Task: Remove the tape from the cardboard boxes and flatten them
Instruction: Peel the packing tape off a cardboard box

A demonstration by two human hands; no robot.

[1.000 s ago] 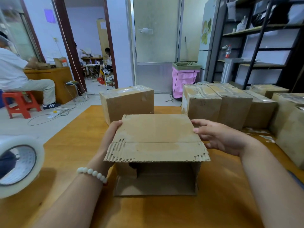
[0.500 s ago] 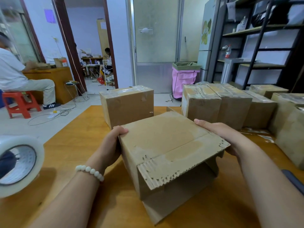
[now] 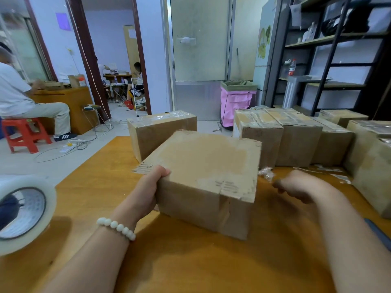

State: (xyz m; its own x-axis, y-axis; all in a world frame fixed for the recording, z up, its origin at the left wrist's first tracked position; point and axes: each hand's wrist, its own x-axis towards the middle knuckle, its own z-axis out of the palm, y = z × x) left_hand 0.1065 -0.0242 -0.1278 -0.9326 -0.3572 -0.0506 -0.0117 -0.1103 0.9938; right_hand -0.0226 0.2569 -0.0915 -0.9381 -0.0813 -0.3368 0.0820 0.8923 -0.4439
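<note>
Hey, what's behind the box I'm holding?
A taped box stands right behind the held box, on the table; its lower right part is covered. A row of boxes stands further right. Whether the two touch cannot be seen.

Packing room or stockroom of a small office.
Taped cardboard boxes [image 3: 296, 140] crowd the wooden table [image 3: 190, 261] at centre right, metal shelving [image 3: 338, 35] fills the upper right, a tape roll [image 3: 49, 206] sits lower left.
</note>
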